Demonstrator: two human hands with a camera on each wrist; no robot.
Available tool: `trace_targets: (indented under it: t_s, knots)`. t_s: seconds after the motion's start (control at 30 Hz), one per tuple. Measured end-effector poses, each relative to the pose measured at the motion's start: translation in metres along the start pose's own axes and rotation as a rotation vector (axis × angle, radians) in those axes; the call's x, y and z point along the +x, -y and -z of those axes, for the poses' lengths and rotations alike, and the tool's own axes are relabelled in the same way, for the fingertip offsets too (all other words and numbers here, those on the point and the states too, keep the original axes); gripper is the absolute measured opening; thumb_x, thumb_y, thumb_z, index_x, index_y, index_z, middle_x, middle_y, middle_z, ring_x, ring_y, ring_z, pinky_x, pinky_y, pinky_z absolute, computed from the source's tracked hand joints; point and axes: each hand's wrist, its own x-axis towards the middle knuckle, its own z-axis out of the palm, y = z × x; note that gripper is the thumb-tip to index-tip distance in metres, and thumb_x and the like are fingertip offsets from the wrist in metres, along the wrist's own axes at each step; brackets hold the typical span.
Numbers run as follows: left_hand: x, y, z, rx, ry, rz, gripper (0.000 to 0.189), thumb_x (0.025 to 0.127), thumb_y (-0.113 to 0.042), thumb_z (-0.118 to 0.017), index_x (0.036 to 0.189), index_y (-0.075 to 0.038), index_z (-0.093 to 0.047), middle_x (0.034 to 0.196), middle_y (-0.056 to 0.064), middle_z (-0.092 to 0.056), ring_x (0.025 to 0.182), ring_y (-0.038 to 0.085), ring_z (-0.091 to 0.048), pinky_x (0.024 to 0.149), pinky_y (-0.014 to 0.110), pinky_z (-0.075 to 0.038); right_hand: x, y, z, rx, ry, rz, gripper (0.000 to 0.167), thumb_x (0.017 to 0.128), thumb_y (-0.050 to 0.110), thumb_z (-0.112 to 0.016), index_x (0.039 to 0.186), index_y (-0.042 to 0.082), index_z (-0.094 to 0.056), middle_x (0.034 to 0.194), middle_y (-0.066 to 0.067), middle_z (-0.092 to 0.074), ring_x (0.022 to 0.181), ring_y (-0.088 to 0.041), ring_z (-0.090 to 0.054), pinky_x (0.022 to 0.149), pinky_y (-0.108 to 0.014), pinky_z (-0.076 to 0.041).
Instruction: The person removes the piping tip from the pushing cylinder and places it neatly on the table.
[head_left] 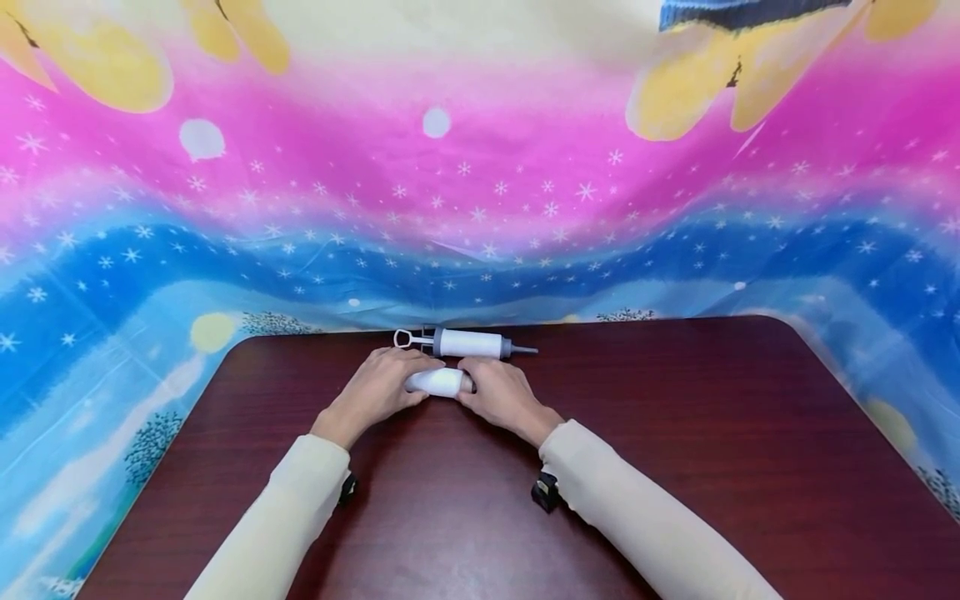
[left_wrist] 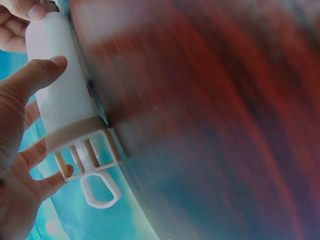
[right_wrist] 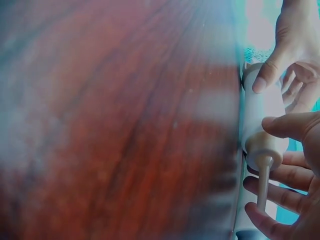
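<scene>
Both hands hold a white syringe-like hand pump [head_left: 444, 383] lengthwise between them, above the table's far part. My left hand [head_left: 384, 385] grips the barrel near the handle end, thumb lying along the white wall and fingers round the far side. At that end, the left wrist view shows a beige collar [left_wrist: 75, 134], an open finger frame and a white ring handle [left_wrist: 101, 204]. My right hand [head_left: 501, 393] holds the nozzle end, its thumb at the cap [right_wrist: 261, 145] and its fingers behind the thin nozzle [right_wrist: 263, 187].
A second pump [head_left: 471, 343] of similar shape lies just beyond the hands near the far table edge, ring handle left and nozzle right. The dark red-brown table [head_left: 690, 467] has rounded far corners. A colourful printed cloth [head_left: 480, 183] hangs behind and beside it.
</scene>
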Motion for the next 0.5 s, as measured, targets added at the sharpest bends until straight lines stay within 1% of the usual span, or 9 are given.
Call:
trace_targets:
  t_s: [0.2,0.3,0.43,0.5]
  knots:
    - [-0.007,-0.004,0.003,-0.012,-0.002,0.009,0.046,0.088,-0.024,-0.085,0.132,-0.019,-0.073,0.127,0.005,-0.075,0.119,0.028,-0.070,0.104,0.056,-0.051,-0.005,0.002,0.004,0.009,-0.008,0.022,0.033,0.094,0.026,-0.080,0.123,0.011,-0.073,0.108,-0.006,-0.076,0.092,-0.018,-0.068,0.075,-0.041,-0.057]
    - [-0.010,-0.008,0.005,-0.026,-0.006,0.010,0.045,0.089,-0.025,-0.084,0.132,-0.021,-0.073,0.127,0.004,-0.074,0.118,0.027,-0.069,0.104,0.056,-0.051,-0.009,0.002,0.007,0.026,-0.020,0.038,0.032,0.093,0.024,-0.081,0.121,0.011,-0.073,0.107,-0.006,-0.076,0.089,-0.018,-0.068,0.075,-0.041,-0.057]
    - [-0.012,-0.013,0.008,-0.019,-0.028,-0.005,0.045,0.088,-0.027,-0.084,0.131,-0.021,-0.073,0.126,0.003,-0.074,0.115,0.026,-0.069,0.100,0.054,-0.053,-0.016,0.002,0.014,0.041,-0.043,0.058,0.030,0.092,0.023,-0.082,0.118,0.011,-0.074,0.104,-0.003,-0.076,0.084,-0.015,-0.065,0.072,-0.039,-0.056]
    - [-0.013,-0.016,0.011,-0.012,-0.037,-0.017,0.045,0.088,-0.027,-0.085,0.131,-0.021,-0.073,0.125,0.002,-0.074,0.113,0.025,-0.070,0.099,0.053,-0.054,-0.018,0.003,0.017,0.045,-0.043,0.061,0.029,0.092,0.023,-0.082,0.118,0.012,-0.074,0.103,-0.001,-0.076,0.083,-0.014,-0.063,0.073,-0.038,-0.055]
